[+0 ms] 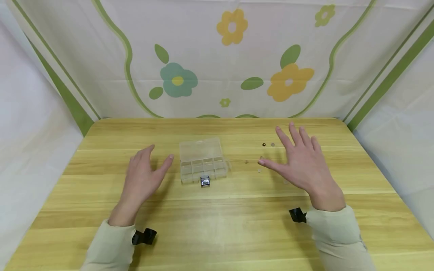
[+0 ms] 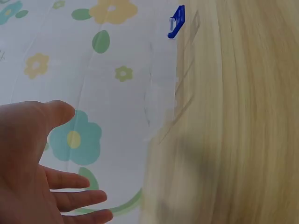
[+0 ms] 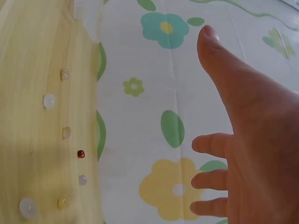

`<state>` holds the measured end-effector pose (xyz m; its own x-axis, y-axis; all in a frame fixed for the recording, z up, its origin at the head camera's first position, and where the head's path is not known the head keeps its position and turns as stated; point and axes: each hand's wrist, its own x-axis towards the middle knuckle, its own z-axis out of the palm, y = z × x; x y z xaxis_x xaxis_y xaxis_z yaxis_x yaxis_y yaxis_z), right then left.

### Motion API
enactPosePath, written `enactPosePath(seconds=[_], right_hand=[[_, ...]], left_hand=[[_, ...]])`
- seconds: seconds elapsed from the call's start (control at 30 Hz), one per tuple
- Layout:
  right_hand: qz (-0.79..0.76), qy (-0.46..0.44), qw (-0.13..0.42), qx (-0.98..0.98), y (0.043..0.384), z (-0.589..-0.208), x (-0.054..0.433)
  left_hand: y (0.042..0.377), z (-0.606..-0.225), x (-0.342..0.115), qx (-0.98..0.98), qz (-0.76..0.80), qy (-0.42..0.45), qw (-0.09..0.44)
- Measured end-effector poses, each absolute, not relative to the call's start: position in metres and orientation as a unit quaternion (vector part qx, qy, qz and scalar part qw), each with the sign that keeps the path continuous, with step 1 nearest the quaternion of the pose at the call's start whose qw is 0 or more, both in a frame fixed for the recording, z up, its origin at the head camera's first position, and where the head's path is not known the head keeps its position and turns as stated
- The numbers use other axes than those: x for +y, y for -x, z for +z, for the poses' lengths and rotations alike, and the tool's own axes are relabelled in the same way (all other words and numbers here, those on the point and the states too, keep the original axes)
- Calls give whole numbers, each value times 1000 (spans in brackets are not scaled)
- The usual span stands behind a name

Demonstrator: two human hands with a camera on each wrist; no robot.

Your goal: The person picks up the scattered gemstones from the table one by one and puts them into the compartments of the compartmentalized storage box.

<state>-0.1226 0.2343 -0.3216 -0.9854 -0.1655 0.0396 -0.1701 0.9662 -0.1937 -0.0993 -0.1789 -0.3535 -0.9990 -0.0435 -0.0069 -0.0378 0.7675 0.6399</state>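
A clear plastic compartment box (image 1: 200, 149) stands on the table with its lid raised at the back. Its front row of small compartments faces me, and a blue latch (image 1: 205, 181) sits at the front edge. To the left of the box, my left hand (image 1: 142, 175) hovers with its fingers spread loosely and nothing in it. Over the right side, my right hand (image 1: 303, 162) is held with fingers fanned out, holding nothing. Several small beads lie near it, among them a dark red bead (image 3: 81, 154), a white bead (image 3: 49, 101) and a yellowish bead (image 3: 63, 203).
The wooden table (image 1: 217, 233) reaches back to a flower-printed curtain (image 1: 203, 37). White cloth hangs at both sides. A black strap mount (image 1: 144, 236) is on the left wrist and another mount (image 1: 297, 215) on the right.
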Motion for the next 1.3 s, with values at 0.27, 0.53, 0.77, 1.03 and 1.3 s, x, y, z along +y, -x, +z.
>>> enactPosePath(seconds=[0.27, 0.53, 0.77, 1.03, 1.3], right_hand=[[129, -95, 20, -987, 128, -333, 246], [182, -89, -1, -979, 136, -352, 261], [223, -83, -1, -971, 141, -371, 272], [263, -45, 22, -963, 141, -387, 289], [325, -3, 65, -943, 143, -401, 306]], left_hand=[[104, -368, -176, -891, -449, -35, -65], [106, -380, -174, -837, -536, -43, -99], [104, -391, -172, -854, -505, -24, -121], [104, -398, -165, -865, -489, -8, -112], [101, -400, -159, -873, -478, -13, -103]])
